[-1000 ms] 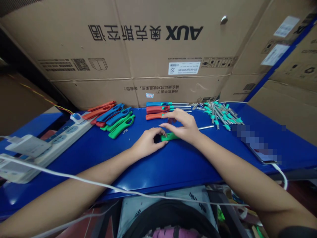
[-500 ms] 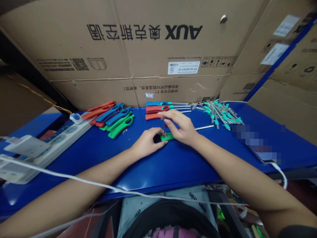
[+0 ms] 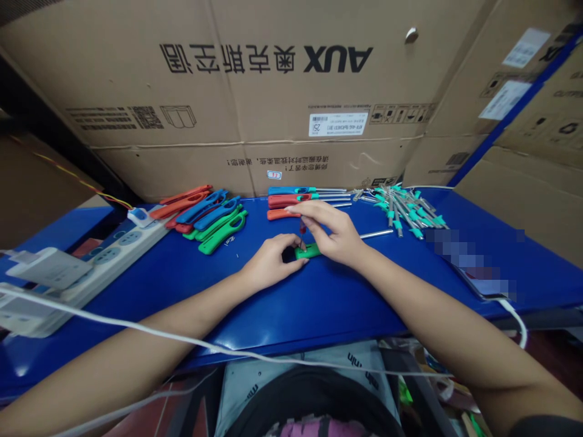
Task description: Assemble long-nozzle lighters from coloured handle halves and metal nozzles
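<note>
My left hand (image 3: pixel 268 262) is curled on the blue table (image 3: pixel 319 297), its fingers closed on the left end of a green plastic handle (image 3: pixel 310 250). My right hand (image 3: pixel 331 232) is over the same handle, with thumb and forefinger pinching a small dark red part (image 3: pixel 302 228) just above it. A metal rod (image 3: pixel 377 233) sticks out to the right from under my right hand. Behind my hands lie three assembled tools (image 3: pixel 291 199) with blue and red handles.
A pile of red, blue and green handles (image 3: pixel 204 215) lies at the back left. Several metal rods with green tips (image 3: pixel 405 209) lie at the back right. A white power strip (image 3: pixel 91 261) and cables sit at the left. Cardboard boxes (image 3: pixel 255 91) wall the back. A blurred flat object (image 3: pixel 473 264) lies at the right.
My right hand's fingers have drawn in and down from a spread pose, and now pinch the small dark part over the green handle. The left hand has hardly moved.
</note>
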Tool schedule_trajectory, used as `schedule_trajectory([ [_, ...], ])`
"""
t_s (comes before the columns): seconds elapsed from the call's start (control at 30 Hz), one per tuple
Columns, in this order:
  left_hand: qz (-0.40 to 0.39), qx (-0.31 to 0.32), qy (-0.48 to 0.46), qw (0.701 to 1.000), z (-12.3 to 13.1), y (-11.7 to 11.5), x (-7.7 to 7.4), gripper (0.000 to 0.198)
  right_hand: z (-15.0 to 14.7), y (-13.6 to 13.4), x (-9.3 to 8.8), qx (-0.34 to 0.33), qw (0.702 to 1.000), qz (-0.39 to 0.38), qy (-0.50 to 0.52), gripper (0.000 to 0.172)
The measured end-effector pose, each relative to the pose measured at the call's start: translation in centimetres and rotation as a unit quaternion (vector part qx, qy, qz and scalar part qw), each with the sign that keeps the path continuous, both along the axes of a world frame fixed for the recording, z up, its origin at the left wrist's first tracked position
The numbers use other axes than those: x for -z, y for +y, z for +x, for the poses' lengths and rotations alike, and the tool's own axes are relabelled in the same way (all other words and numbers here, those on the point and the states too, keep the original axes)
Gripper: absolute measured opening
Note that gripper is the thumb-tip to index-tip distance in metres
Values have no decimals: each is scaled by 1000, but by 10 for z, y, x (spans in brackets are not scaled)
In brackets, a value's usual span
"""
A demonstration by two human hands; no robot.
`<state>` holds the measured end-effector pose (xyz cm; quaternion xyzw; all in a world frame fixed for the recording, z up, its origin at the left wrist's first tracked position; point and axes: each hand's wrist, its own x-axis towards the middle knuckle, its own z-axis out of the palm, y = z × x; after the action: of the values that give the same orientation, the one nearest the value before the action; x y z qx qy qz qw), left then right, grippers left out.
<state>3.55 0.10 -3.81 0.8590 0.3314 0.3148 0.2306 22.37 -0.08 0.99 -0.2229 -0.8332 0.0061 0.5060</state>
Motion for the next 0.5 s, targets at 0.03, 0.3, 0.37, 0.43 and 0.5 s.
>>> schedule_trajectory([
  [0.03, -1, 1, -1, 1000, 0, 0, 0, 15, -1, 0, 0, 0, 1000, -9, 14, 24],
  [0.3, 5, -2, -8, 1000, 1, -1, -1, 15, 2, -1, 0, 20, 999, 28, -5, 18],
  [0.37, 2, -1, -10, 1000, 1, -1, -2, 13, 0, -2, 0, -10, 1000, -22, -8, 26],
  [0.43, -2, 1, -8, 1000, 1, -2, -2, 13, -2, -2, 1, -25, 998, -65, 7, 28],
  [0.5, -4, -3, -3, 1000, 1, -2, -2, 14, -1, 0, 2, -12, 998, -57, 20, 22],
])
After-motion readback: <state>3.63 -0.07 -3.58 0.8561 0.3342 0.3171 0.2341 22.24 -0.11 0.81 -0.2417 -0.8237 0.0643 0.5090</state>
